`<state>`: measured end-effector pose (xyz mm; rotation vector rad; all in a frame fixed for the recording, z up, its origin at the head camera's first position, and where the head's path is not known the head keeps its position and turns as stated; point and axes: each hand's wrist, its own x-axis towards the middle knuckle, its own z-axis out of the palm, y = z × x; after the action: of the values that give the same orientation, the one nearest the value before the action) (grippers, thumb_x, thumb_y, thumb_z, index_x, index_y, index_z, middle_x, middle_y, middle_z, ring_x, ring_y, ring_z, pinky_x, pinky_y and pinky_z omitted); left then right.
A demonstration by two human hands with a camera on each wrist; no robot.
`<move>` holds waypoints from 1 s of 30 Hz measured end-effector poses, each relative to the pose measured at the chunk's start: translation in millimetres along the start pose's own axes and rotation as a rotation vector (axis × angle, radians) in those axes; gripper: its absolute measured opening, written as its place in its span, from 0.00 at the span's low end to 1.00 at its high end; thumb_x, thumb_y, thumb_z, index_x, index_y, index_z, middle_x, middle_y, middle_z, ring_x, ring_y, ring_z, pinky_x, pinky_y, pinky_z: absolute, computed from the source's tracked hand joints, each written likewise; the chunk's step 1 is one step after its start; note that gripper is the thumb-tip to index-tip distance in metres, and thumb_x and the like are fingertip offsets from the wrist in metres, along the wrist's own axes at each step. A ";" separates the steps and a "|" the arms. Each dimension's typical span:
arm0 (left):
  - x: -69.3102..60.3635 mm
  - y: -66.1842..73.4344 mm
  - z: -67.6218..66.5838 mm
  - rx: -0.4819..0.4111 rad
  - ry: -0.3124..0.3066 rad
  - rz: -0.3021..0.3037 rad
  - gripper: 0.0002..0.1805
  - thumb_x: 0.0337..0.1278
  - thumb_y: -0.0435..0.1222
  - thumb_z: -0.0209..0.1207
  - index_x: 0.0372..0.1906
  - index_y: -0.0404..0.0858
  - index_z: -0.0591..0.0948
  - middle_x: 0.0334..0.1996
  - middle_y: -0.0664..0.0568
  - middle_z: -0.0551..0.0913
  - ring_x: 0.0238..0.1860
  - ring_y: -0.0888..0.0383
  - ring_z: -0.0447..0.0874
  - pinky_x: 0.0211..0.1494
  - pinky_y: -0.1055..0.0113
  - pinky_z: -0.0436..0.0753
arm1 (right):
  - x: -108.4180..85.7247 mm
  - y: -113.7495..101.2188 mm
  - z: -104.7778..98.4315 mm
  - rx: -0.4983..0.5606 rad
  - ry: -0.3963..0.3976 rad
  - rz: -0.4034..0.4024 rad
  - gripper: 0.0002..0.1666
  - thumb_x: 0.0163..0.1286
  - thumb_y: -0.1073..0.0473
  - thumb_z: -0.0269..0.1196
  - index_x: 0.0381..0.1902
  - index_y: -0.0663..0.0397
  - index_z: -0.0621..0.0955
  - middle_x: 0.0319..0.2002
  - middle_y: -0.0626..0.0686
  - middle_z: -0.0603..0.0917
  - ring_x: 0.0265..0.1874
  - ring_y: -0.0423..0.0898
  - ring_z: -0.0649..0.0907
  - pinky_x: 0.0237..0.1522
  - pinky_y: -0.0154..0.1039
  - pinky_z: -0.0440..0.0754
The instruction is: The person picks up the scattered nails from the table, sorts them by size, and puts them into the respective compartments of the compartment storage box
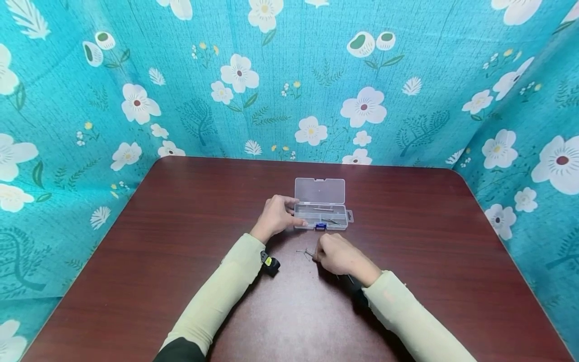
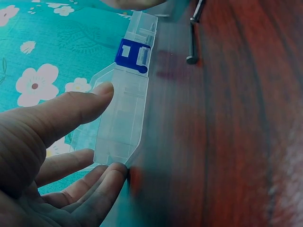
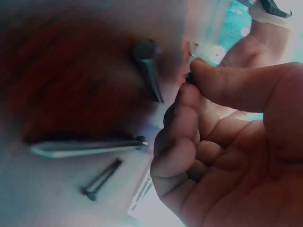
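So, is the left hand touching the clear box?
Touching. In the left wrist view, the left hand has its thumb against the clear box and fingers at its end.

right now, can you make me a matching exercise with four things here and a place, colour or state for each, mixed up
1. lid
2. latch
3. loose nails
4. left grip

A. on the table, in front of the box
B. at the box's left end
C. folded back, open
D. blue

Pairs: 1-C, 2-D, 3-A, 4-B
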<state>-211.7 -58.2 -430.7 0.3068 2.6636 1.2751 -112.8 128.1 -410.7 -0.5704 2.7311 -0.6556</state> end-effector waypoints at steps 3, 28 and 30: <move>-0.5 0.4 -0.2 0.006 0.001 -0.008 0.38 0.35 0.43 0.83 0.59 0.41 0.84 0.39 0.50 0.87 0.39 0.60 0.84 0.38 0.64 0.83 | -0.8 1.6 -5.5 0.038 0.000 -0.007 0.16 0.65 0.71 0.60 0.20 0.50 0.80 0.20 0.41 0.76 0.23 0.38 0.76 0.34 0.41 0.79; -0.1 -0.4 0.9 -0.021 0.012 0.002 0.38 0.33 0.42 0.84 0.58 0.40 0.84 0.38 0.49 0.88 0.38 0.60 0.84 0.36 0.66 0.83 | 12.2 43.7 -42.2 0.568 0.019 0.057 0.09 0.71 0.76 0.57 0.37 0.72 0.85 0.29 0.61 0.83 0.28 0.48 0.79 0.35 0.49 0.83; -0.1 -1.1 1.3 -0.026 0.011 0.005 0.38 0.33 0.42 0.84 0.58 0.39 0.84 0.38 0.49 0.87 0.38 0.60 0.84 0.35 0.66 0.83 | 12.7 44.5 -42.7 0.568 0.022 0.069 0.09 0.72 0.76 0.57 0.37 0.71 0.85 0.29 0.60 0.83 0.28 0.49 0.79 0.35 0.50 0.83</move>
<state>-211.4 -58.0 -432.3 0.3043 2.6552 1.3153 -152.7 174.9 -397.6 -0.3267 2.3968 -1.3509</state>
